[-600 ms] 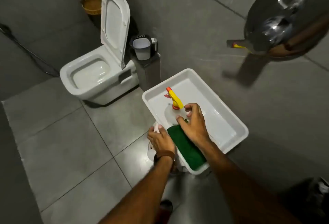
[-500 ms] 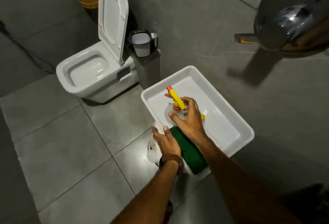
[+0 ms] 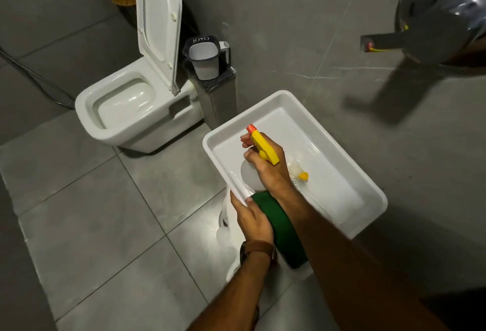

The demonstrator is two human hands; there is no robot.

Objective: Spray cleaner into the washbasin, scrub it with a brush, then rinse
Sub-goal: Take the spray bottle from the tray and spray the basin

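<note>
**Spray bottle gripped over washbasin**

The spray bottle (image 3: 263,146) is held upright inside the white washbasin (image 3: 373,200), the right hand (image 3: 271,170) wrapped around its neck. The left hand (image 3: 253,216) is clamped on the near rim beside a green cloth (image 3: 282,228). A brush (image 3: 299,176) lies in the basin just beyond the right hand. Versus 0.5 s ago, the bottle is now fully grasped and raised.

Yellow-headed spray bottle (image 3: 263,147) upright inside white rectangular washbasin (image 3: 365,194).
</note>
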